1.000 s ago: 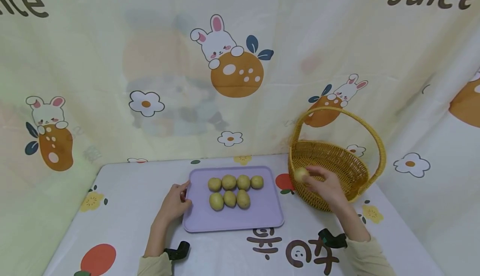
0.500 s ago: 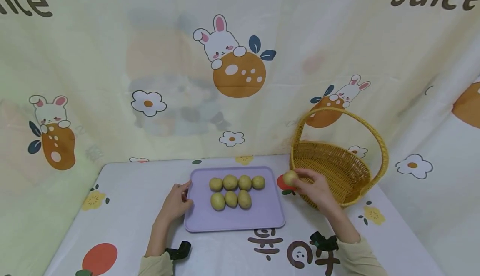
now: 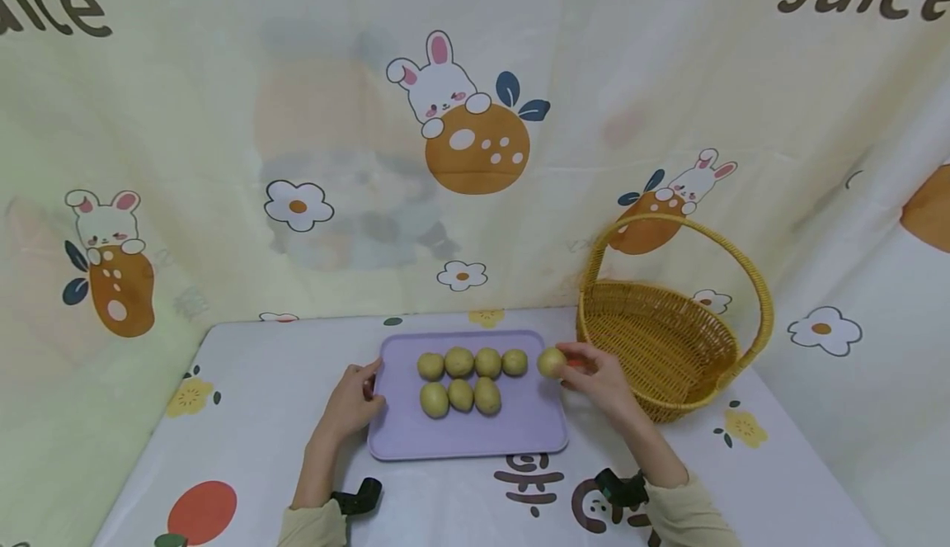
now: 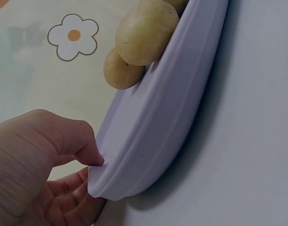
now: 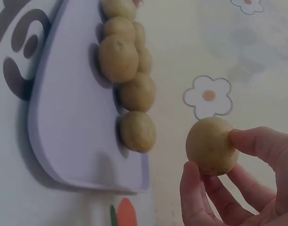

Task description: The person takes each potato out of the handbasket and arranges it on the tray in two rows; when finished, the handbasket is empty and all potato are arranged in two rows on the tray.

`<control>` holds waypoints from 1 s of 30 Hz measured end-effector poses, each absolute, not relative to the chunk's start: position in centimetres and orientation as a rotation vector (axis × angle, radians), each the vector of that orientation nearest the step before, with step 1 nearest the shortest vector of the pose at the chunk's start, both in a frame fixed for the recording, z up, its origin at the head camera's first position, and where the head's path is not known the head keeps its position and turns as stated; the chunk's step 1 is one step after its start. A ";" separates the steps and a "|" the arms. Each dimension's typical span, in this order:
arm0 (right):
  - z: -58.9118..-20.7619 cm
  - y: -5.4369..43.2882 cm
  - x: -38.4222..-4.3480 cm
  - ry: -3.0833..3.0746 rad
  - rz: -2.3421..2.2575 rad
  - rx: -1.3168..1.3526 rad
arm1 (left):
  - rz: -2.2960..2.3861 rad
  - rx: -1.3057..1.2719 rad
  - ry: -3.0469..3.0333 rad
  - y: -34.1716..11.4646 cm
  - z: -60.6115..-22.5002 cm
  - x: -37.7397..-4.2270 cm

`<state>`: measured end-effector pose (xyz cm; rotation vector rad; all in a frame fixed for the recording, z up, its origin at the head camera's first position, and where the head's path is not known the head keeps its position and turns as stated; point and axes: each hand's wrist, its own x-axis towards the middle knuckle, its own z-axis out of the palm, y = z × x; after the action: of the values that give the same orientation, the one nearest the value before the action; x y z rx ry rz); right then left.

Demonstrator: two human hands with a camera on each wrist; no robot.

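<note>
My right hand (image 3: pixel 603 379) pinches a small round potato (image 5: pixel 212 146) between thumb and fingertips, just over the right rim of the lilac tray (image 3: pixel 467 438). Seen from the right wrist, that potato is apart from the potatoes (image 5: pixel 119 59) on the tray. Those lie in two rows in the head view: several at the back, and a front row of three (image 3: pixel 461 396). At the tray's left edge my left hand (image 3: pixel 352 400) grips the rim; the left wrist view has the thumb (image 4: pixel 89 146) on top and the other fingers lower down, partly hidden.
A yellow wicker basket (image 3: pixel 656 349) with a tall arched handle stands right of the tray, beside my right forearm. The table has a printed white cover (image 3: pixel 275 398), and a patterned curtain (image 3: pixel 356 242) hangs behind it.
My right hand has moved left with the potato, from over the basket's left side to the tray's right rim. The left hand stays on the tray edge.
</note>
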<state>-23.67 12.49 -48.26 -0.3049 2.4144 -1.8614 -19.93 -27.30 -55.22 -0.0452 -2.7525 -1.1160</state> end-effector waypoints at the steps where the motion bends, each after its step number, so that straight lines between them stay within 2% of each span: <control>1: -48.4 12.3 -23.6 2.402 -1.865 -0.302 | -1.115 -0.045 -2.753 -27.3 -55.2 -19.9; 16: -50.8 10.0 -23.4 2.304 -1.914 -0.137 | -1.135 -0.044 -2.741 -27.2 -55.2 -19.9; 30: -52.4 8.6 -23.1 2.344 -1.875 -0.161 | -1.140 -0.030 -2.755 -27.2 -55.4 -20.1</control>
<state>-23.08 8.63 -52.35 -0.1615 2.3444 -1.8748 -20.10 -27.24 -55.41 -0.0303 -2.7548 -1.1399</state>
